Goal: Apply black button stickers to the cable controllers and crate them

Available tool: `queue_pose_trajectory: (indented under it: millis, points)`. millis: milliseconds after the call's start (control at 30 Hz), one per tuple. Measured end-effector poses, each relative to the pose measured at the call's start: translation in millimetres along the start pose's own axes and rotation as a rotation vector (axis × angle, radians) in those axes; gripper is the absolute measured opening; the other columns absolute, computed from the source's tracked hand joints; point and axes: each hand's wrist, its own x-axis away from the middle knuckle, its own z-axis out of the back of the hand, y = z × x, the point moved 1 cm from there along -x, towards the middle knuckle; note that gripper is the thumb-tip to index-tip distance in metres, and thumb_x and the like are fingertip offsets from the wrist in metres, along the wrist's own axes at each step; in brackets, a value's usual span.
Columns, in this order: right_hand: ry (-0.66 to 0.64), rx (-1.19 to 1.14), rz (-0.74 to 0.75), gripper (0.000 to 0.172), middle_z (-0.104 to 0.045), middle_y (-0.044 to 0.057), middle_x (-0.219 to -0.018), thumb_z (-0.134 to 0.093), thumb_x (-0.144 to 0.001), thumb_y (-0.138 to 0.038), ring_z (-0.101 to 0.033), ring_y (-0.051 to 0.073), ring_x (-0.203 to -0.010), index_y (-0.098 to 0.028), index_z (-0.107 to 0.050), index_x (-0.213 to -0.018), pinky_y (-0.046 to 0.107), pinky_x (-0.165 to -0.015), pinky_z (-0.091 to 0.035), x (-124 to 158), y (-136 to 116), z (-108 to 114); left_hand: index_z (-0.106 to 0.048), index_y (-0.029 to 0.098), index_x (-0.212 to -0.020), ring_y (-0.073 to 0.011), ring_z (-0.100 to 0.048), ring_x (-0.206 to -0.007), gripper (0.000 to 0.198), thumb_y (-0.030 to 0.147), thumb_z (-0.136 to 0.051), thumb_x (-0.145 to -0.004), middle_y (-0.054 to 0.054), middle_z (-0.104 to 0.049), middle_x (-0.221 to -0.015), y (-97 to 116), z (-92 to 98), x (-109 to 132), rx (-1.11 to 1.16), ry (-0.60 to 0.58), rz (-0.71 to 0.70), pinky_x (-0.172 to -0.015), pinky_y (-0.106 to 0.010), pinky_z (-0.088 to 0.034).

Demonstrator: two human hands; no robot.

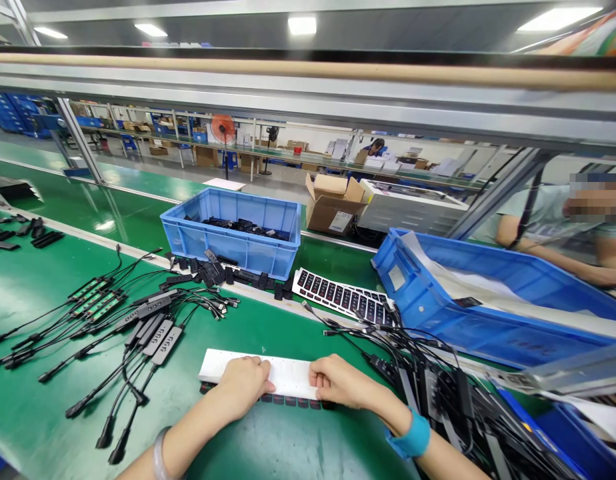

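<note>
From the head camera, the left hand and the right hand both rest on a white strip that lies flat on the green counter close to the person. The fingers of each hand are curled down together, pressing on the strip's top rather than pinching it; a row of small dark pieces peeks out under its near edge.

The likely trouble: uneven pressure from the two hands could skew the strip, so the dark pieces below end up crooked or stick badly. The tangle of black cables sits just beside the right wrist, and a sleeve or wristband could snag one and drag it across the strip. The sheet of black labels and the blue bin lie well apart, out of harm.
</note>
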Motion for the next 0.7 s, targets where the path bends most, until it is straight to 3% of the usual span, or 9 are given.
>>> queue_pose_trajectory:
  millis: [333,533,700]
  points:
    - [0.077,0.037,0.007,0.017,-0.062,0.000,-0.068,-0.061,-0.063,-0.002,-0.056,0.013,-0.062,-0.017,-0.064,-0.070,0.020,-0.059,-0.037,9.7,14.6,-0.9,-0.065,0.009,-0.102,-0.0362,-0.065,-0.096,0.025,0.030,-0.059,-0.089,-0.020,-0.069,-0.100,0.5,-0.2,0.6,0.070,0.005,0.012,-0.080,-0.042,-0.048]
    - [0.113,0.078,0.033,0.015,-0.061,0.002,-0.078,-0.057,-0.068,-0.004,-0.056,0.015,-0.073,-0.018,-0.061,-0.067,0.021,-0.064,-0.036,17.0,13.6,2.8,-0.063,0.021,-0.094,-0.0187,-0.062,-0.099,0.008,0.021,-0.063,-0.086,-0.003,-0.065,-0.108,-18.2,9.7,16.6,0.183,0.047,-0.089,-0.081,-0.024,-0.044]
    - [0.106,0.127,0.022,0.018,-0.060,0.001,-0.071,-0.050,-0.073,-0.002,-0.054,0.015,-0.068,-0.019,-0.055,-0.067,0.023,-0.062,-0.032,17.6,11.9,1.4,-0.063,0.019,-0.086,-0.0249,-0.065,-0.087,0.008,0.019,-0.056,-0.088,-0.007,-0.068,-0.093,-19.4,13.9,14.1,0.172,0.059,-0.015,-0.074,-0.030,-0.044]
